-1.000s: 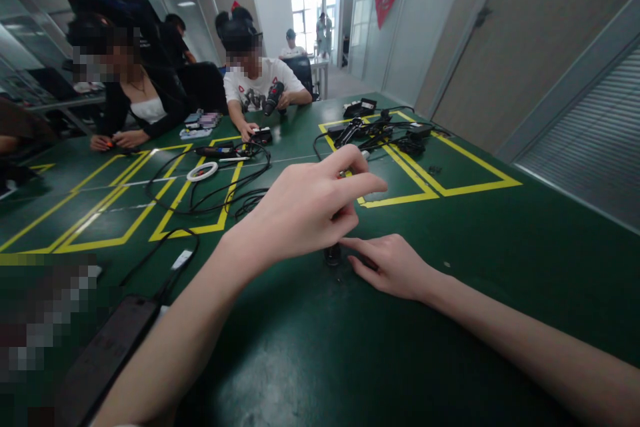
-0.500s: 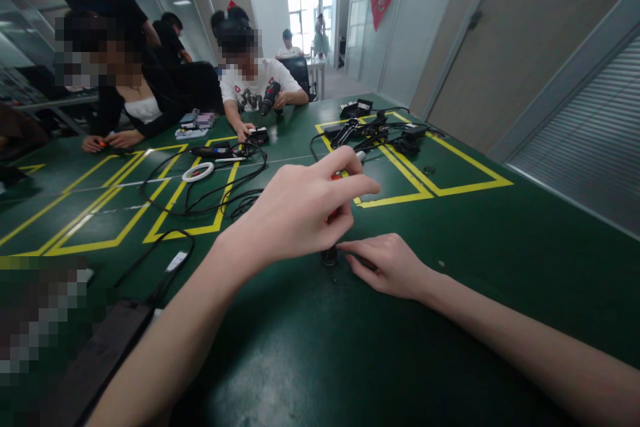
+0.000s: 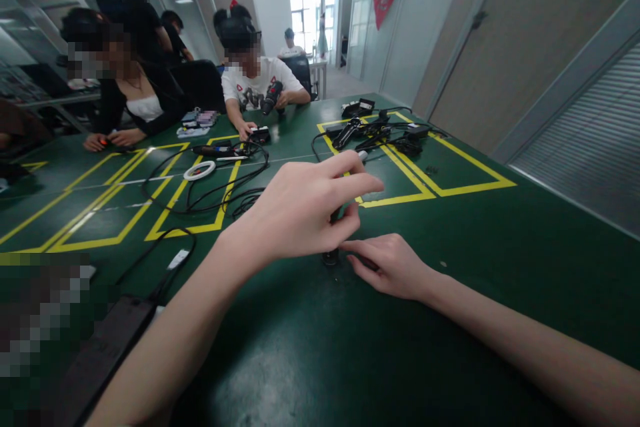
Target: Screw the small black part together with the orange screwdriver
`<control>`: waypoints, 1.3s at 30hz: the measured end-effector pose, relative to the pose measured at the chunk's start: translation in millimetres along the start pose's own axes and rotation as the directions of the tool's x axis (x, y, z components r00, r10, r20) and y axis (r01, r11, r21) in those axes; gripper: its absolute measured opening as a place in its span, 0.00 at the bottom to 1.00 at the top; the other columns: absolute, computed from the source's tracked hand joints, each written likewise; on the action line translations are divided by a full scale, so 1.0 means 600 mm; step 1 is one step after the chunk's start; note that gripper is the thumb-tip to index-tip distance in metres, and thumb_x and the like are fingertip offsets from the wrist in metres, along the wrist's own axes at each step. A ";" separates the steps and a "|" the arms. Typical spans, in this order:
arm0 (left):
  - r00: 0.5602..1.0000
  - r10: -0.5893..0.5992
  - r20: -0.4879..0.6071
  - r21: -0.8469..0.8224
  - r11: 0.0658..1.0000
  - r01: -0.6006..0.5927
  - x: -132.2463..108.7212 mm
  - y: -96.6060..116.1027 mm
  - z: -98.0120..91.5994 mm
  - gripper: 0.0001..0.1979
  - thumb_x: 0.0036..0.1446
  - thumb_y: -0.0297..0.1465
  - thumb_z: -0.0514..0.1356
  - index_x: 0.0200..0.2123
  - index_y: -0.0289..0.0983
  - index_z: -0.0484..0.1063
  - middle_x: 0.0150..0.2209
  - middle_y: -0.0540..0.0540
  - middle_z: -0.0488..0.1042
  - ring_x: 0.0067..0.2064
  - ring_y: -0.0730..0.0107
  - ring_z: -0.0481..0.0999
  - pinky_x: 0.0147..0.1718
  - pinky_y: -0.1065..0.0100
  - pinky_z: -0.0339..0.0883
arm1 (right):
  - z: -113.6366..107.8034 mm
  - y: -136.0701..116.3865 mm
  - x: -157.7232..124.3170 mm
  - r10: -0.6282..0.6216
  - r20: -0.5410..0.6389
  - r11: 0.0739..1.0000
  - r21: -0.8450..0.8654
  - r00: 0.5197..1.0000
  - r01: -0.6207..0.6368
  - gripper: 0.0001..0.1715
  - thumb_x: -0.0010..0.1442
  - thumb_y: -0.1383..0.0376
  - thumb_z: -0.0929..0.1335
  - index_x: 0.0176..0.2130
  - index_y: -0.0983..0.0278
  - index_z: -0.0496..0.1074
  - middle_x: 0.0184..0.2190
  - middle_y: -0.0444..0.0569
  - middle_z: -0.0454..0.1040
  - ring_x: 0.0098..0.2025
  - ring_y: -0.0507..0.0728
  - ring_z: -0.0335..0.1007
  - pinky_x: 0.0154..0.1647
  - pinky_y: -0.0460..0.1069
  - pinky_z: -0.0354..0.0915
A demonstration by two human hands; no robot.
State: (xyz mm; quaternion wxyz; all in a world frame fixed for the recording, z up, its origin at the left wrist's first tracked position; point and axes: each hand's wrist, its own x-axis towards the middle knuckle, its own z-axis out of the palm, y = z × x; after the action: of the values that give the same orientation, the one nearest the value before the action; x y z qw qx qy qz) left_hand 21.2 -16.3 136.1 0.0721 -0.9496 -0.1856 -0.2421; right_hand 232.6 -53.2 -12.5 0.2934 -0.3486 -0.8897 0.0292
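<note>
My left hand (image 3: 313,207) is raised over the green table (image 3: 300,347), its fingers curled around something mostly hidden behind them; only a dark bit shows between the fingers. Directly below it a small round black object (image 3: 330,257) stands on the tabletop. My right hand (image 3: 387,263) rests on the table just right of that black object, index finger and thumb reaching toward it. The index fingertip touches or nearly touches the object's side.
Black cables and devices (image 3: 373,133) lie beyond my hands. A white ring (image 3: 199,171) sits among looped cables to the left. A dark box (image 3: 107,347) is at near left. Across the table, one person holds a dark power tool (image 3: 272,97); another person sits left.
The red part seen between my left fingers before no longer shows. My hands have barely moved. A standing person at the back has shifted right.
</note>
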 end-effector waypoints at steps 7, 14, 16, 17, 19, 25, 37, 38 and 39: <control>1.000 -0.002 0.015 -0.012 1.000 0.002 0.001 -0.001 0.000 0.19 0.60 0.24 0.54 0.51 0.38 0.78 0.50 0.42 0.77 0.38 0.69 0.77 0.34 0.68 0.68 | -0.001 -0.001 0.001 -0.005 0.009 1.000 0.011 1.000 0.005 0.14 0.70 0.68 0.62 0.48 0.67 0.75 0.23 0.45 0.77 0.21 0.52 0.71 0.25 0.47 0.58; 0.999 -0.024 0.042 -0.023 0.999 0.025 0.002 0.001 -0.002 0.17 0.63 0.26 0.54 0.51 0.38 0.77 0.45 0.44 0.78 0.38 0.68 0.77 0.35 0.69 0.68 | -0.001 -0.002 0.001 -0.007 0.011 1.000 0.017 1.000 0.007 0.13 0.70 0.68 0.62 0.47 0.66 0.74 0.21 0.43 0.75 0.20 0.52 0.68 0.24 0.47 0.55; 0.999 -0.005 0.033 -0.026 1.000 0.006 0.004 0.002 -0.002 0.17 0.61 0.26 0.55 0.50 0.36 0.78 0.43 0.43 0.78 0.41 0.65 0.77 0.39 0.66 0.69 | -0.001 -0.001 0.001 0.007 0.026 0.999 0.036 1.000 -0.008 0.13 0.70 0.68 0.61 0.48 0.66 0.73 0.21 0.42 0.74 0.19 0.52 0.67 0.24 0.47 0.54; 1.000 0.007 0.027 -0.023 1.000 -0.006 0.005 0.001 -0.002 0.17 0.60 0.25 0.55 0.50 0.36 0.78 0.43 0.42 0.78 0.43 0.63 0.77 0.41 0.65 0.70 | -0.001 -0.001 0.000 0.016 0.034 0.999 0.050 0.999 -0.018 0.13 0.70 0.67 0.62 0.49 0.66 0.73 0.21 0.41 0.74 0.19 0.52 0.67 0.23 0.46 0.54; 1.000 0.017 0.012 -0.012 1.000 -0.017 0.005 -0.001 0.000 0.18 0.61 0.24 0.54 0.50 0.35 0.78 0.44 0.41 0.77 0.44 0.63 0.77 0.42 0.65 0.69 | -0.001 -0.001 0.000 0.032 0.047 0.996 0.077 0.998 -0.036 0.13 0.70 0.67 0.62 0.50 0.67 0.72 0.20 0.41 0.73 0.18 0.51 0.65 0.23 0.46 0.55; 0.999 -0.024 0.039 -0.002 1.000 0.024 0.001 -0.006 0.004 0.17 0.65 0.25 0.52 0.52 0.37 0.77 0.48 0.42 0.76 0.38 0.69 0.77 0.35 0.69 0.67 | -0.001 0.000 -0.001 0.029 0.064 0.997 0.065 0.998 -0.033 0.13 0.70 0.67 0.63 0.51 0.67 0.72 0.20 0.39 0.71 0.18 0.51 0.65 0.24 0.46 0.55; 0.999 -0.024 0.041 -0.016 1.000 0.024 0.001 -0.003 0.001 0.18 0.65 0.24 0.52 0.52 0.37 0.77 0.48 0.42 0.77 0.40 0.68 0.77 0.36 0.69 0.67 | 0.001 -0.001 -0.001 0.048 0.105 0.997 0.047 0.993 -0.053 0.12 0.69 0.67 0.63 0.51 0.66 0.71 0.21 0.40 0.73 0.19 0.52 0.67 0.25 0.46 0.55; 0.999 -0.032 0.042 -0.012 0.999 0.033 0.001 -0.003 0.001 0.18 0.66 0.24 0.52 0.52 0.38 0.77 0.47 0.43 0.77 0.39 0.69 0.78 0.35 0.69 0.67 | 0.000 -0.001 -0.001 0.048 0.107 0.997 0.048 0.993 -0.053 0.12 0.69 0.67 0.63 0.51 0.66 0.70 0.21 0.40 0.73 0.19 0.51 0.66 0.25 0.46 0.56; 0.998 -0.037 0.043 -0.008 0.999 0.037 0.001 -0.003 0.001 0.17 0.66 0.25 0.52 0.52 0.38 0.77 0.46 0.43 0.77 0.39 0.69 0.78 0.34 0.70 0.67 | 0.001 -0.001 -0.001 0.048 0.109 0.997 0.050 0.993 -0.054 0.12 0.69 0.67 0.63 0.51 0.66 0.70 0.21 0.40 0.72 0.19 0.51 0.66 0.25 0.46 0.55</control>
State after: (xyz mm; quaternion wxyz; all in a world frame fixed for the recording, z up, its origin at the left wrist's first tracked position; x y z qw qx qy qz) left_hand 21.2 -14.2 135.9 0.0595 -0.9512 -0.2036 -0.2239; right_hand 232.5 -53.6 -12.8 0.2533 -0.3613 -0.8939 0.0787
